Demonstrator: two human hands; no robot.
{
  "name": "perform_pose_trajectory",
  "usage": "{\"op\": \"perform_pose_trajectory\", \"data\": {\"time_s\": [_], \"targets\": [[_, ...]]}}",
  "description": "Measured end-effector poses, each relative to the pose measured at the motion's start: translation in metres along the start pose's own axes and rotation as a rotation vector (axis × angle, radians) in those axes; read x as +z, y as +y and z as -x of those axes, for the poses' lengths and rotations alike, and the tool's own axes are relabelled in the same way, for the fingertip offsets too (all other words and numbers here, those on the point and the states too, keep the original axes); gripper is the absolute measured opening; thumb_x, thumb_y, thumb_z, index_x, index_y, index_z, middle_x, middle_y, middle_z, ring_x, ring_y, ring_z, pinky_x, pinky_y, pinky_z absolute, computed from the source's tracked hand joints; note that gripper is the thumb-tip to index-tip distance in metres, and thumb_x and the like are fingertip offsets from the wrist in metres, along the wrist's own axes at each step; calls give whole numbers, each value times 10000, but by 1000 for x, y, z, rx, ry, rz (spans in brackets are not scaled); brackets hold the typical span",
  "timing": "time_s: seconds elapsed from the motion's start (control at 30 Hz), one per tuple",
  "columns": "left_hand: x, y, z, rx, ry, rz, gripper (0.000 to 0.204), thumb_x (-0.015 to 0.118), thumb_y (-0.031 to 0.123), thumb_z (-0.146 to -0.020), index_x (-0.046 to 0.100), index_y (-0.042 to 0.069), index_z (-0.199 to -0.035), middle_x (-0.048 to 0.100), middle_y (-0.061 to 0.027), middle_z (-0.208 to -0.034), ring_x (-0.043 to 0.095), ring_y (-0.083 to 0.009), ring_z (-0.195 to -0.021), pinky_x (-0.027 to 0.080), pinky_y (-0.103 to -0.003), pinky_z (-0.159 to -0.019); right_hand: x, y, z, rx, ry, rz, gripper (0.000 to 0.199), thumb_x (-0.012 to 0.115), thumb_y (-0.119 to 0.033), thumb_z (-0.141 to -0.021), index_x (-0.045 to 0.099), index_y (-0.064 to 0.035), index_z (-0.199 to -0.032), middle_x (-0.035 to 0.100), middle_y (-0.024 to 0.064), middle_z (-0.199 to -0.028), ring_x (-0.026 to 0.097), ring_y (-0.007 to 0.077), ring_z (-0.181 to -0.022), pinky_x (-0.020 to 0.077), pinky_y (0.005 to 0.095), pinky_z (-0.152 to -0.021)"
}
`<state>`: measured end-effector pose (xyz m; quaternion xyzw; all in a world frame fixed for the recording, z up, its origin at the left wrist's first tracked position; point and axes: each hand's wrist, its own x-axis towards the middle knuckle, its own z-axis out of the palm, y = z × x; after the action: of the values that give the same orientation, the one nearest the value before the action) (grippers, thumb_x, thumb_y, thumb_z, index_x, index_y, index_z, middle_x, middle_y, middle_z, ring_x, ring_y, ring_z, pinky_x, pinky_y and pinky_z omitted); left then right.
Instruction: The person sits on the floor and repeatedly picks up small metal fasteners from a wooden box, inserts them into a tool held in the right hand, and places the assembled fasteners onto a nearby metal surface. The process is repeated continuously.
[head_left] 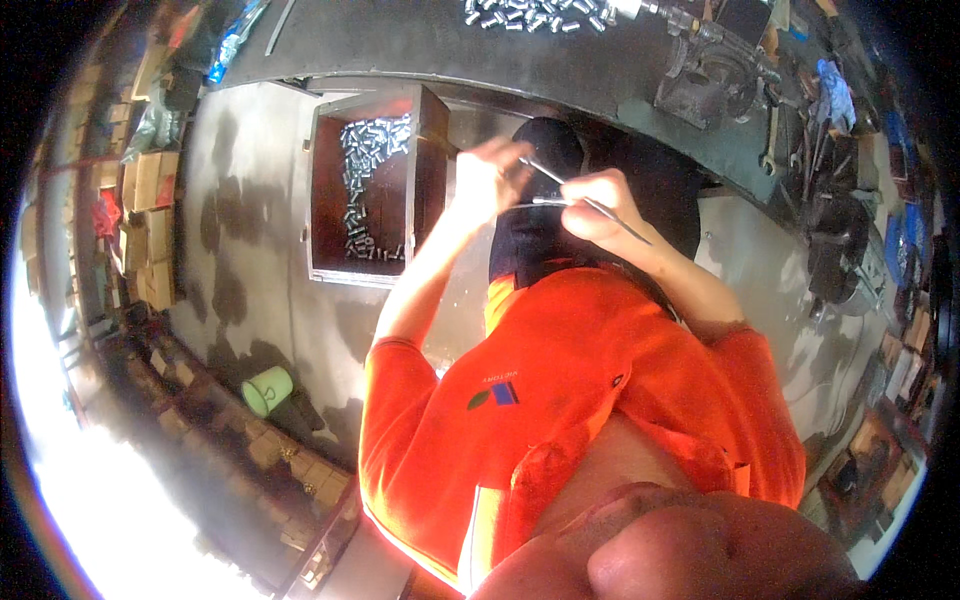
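My right hand is closed on a thin metal rod that slants from upper left to lower right through its fingers. A short silvery piece sticks out to the left of its fingertips. My left hand is raised beside it, with its blurred, curled fingers at the rod's upper end. I cannot tell if they grip the rod. Both hands hover in front of my orange shirt and dark trousers.
A wooden box holding several small metal cylinders stands left of my hands. More cylinders lie on the dark workbench above, near a vise and a blue rag. A green cup and cardboard boxes are at left.
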<state>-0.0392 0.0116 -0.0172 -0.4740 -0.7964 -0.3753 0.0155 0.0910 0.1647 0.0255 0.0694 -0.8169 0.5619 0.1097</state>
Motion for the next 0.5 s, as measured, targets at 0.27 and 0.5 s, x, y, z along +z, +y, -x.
{"op": "perform_pose_trajectory", "data": {"time_s": [0.27,0.5], "targets": [[-44,-59,-180,-174,281,435,355,679,191,-785,602,-21,-1059,656,-88,-674,620,-117,-610,487,-262,-581,-25,-13,13,1,195,-135,235,565,-67,-630,376,-36,-494,320,44,-449,333,104,-398,252,285,-395],[-89,-56,-125,-321,335,408,343,643,121,-808,553,-26,-1105,654,-104,-766,607,-117,-624,467,-239,-549,-15,-1,23,56,102,-122,263,572,-112,-636,342,-38,-531,286,35,-501,289,122,-435,236,298,-421]]}}
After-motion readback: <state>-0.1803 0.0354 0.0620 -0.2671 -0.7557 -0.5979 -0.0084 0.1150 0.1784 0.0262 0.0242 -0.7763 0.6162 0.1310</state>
